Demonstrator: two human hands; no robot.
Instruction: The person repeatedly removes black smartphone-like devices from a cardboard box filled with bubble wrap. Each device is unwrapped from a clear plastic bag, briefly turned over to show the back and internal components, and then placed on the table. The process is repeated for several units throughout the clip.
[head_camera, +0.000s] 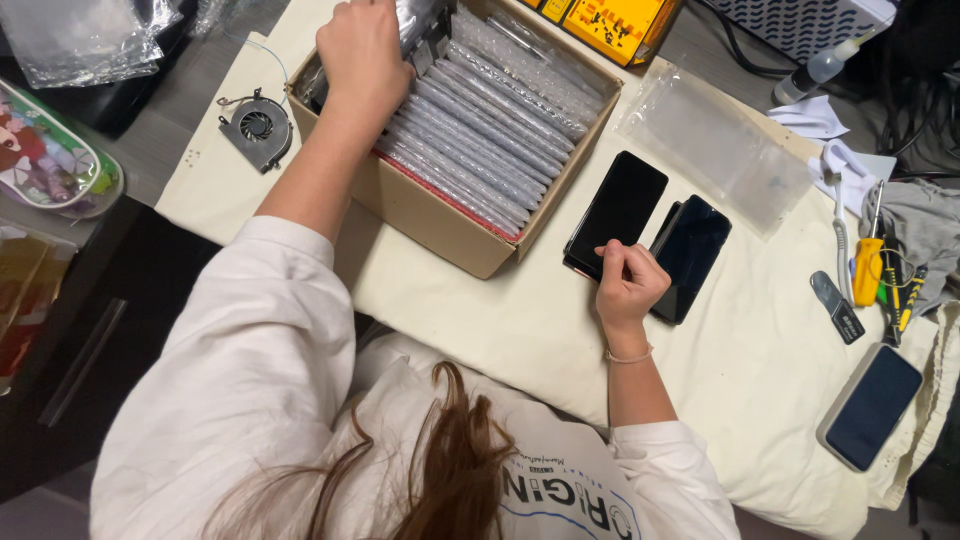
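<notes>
— While the left hand (362, 62) is down in the cardboard box (440, 215), what is it doing?

— It is closed round the top of one of the bubble-wrapped packets (480, 140) at the box's left end. The packets stand on edge in a tight row, their long edges running from upper left to lower right, across the box.

— And the right hand (628, 283)?

— Loosely curled, fingertips resting on the lower end of a black phone (617, 212); it grips nothing. That phone lies flat on the cream cloth (520, 320) over the tabletop, just right of the box, long axis tilted from lower left to upper right.

— Anything beside it?

— A second dark phone (690, 255) lies parallel, touching or nearly so. An empty clear bag (715, 145) sits above them, a small fan (257, 127) left of the box, and another phone in a pale case (870, 405) far right, near the tools (880, 270).
</notes>
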